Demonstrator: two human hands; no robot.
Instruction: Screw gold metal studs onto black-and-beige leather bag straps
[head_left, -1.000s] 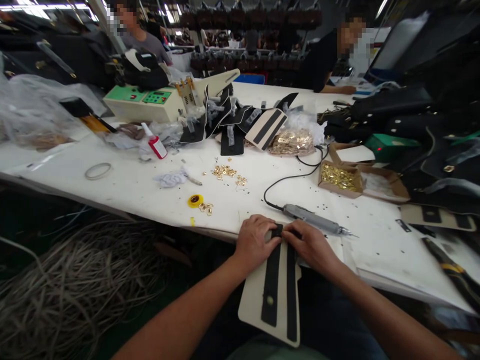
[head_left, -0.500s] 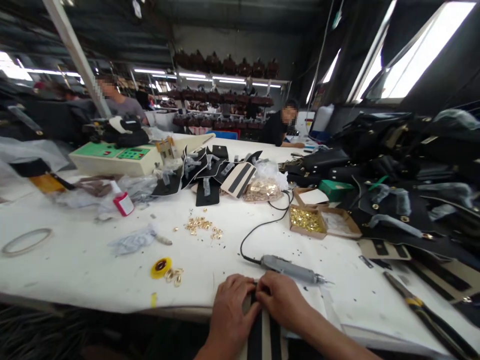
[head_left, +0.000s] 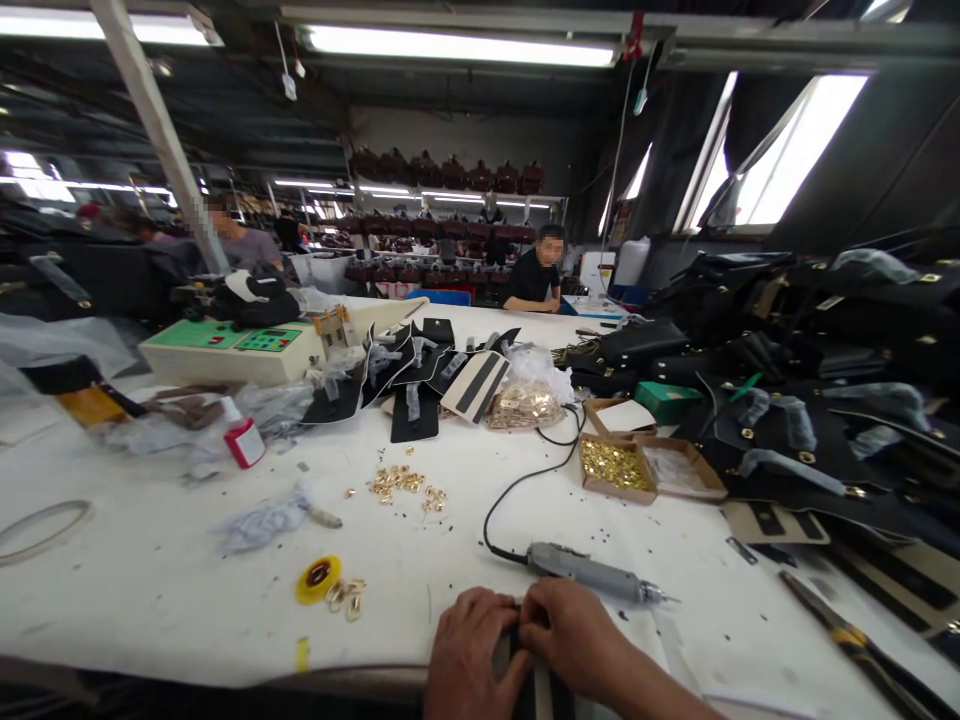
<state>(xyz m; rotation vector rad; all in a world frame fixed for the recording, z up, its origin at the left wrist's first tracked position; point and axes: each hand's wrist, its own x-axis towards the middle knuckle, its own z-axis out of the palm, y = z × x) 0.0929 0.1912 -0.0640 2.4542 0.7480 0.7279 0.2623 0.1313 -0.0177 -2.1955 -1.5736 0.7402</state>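
At the bottom edge of the view, my left hand and my right hand meet over the top end of a cream panel with black strips, mostly cut off below the frame. Both hands have their fingers curled and pinched on that end of the panel at the white table's front edge. A grey electric rotary tool with a black cord lies on the table just beyond my right hand.
On the table lie a yellow tape roll, loose gold fittings, a cardboard box of gold fittings, a red-capped bottle, a green-topped machine, and stacked black and cream panels. Black bags pile up at the right. Two people sit behind.
The view has tilted upward, so my hands and the panel have slid to the bottom edge. Both hands keep their grip on the panel's top end.
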